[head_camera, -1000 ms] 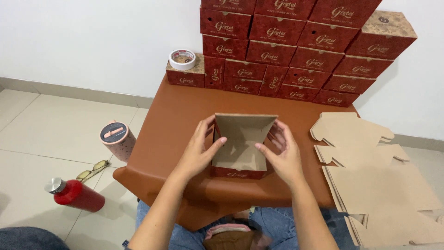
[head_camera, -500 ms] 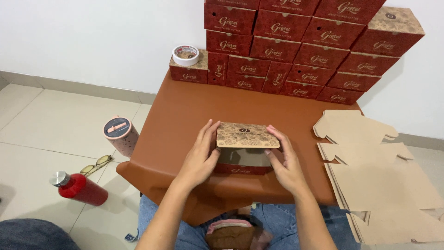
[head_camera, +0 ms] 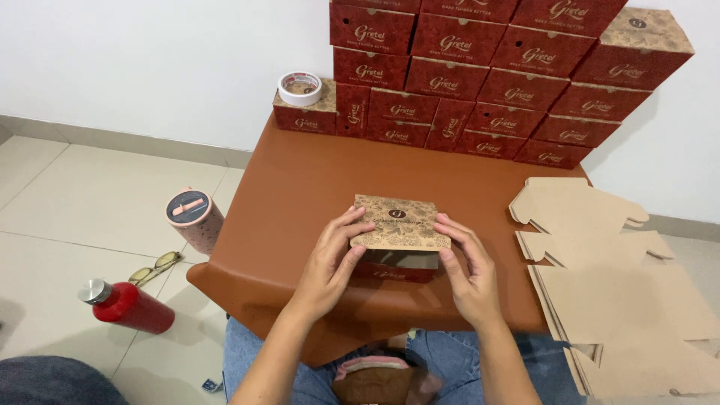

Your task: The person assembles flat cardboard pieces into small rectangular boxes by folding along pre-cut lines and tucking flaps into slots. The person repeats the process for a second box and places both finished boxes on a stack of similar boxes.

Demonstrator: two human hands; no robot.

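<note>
A small cardboard box [head_camera: 400, 232] with a tan patterned lid and dark red sides sits on the brown table [head_camera: 300, 187] in front of me. My left hand [head_camera: 335, 259] presses the lid's left edge with fingers on top. At the lid's right edge, my right hand [head_camera: 466, 264] holds it the same way. The lid is folded down over the box, with a gap showing at the front.
Many folded red boxes [head_camera: 480, 75] are stacked against the wall at the table's back, with a roll of tape [head_camera: 300, 88] on the leftmost one. Flat unfolded cardboard blanks [head_camera: 615, 277] lie at right. On the floor at left: pink tumbler [head_camera: 193, 217], red bottle [head_camera: 126, 306], glasses [head_camera: 156, 267].
The box lid stood upright and open a second ago. My hands have folded it down over the box, and it now lies nearly flat.
</note>
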